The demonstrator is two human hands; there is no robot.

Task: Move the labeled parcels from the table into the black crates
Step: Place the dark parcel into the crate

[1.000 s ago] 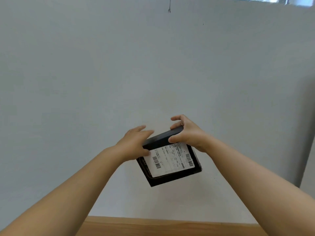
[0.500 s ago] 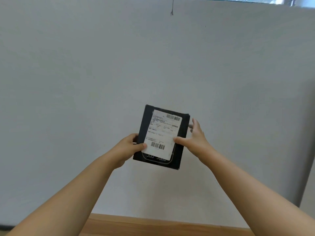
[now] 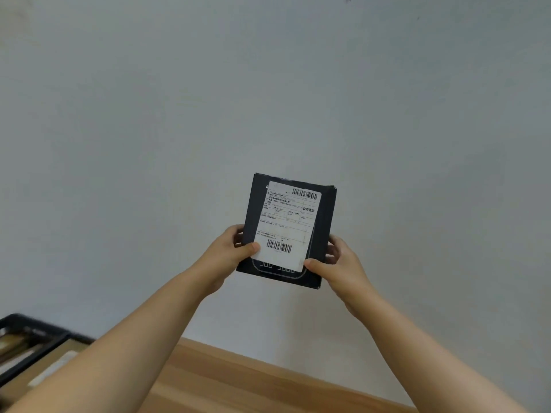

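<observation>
Both hands hold one labeled parcel up in front of the wall, clear of the counter: the left hand pinches its lower left edge and the right hand its lower right, thumbs on the labeled face. So this parcel is lifted but not yet crated. At the counter's left edge a black crate shows, blurred, seemingly already holding some parcels; how many remain cannot be told.

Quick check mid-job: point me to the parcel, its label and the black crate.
parcel [image 3: 324, 222]: head view, bare dark face right of the label.
label [image 3: 286, 225]: head view, middle of the white sheet.
crate [image 3: 18, 321]: head view, black rim at lower left.
</observation>
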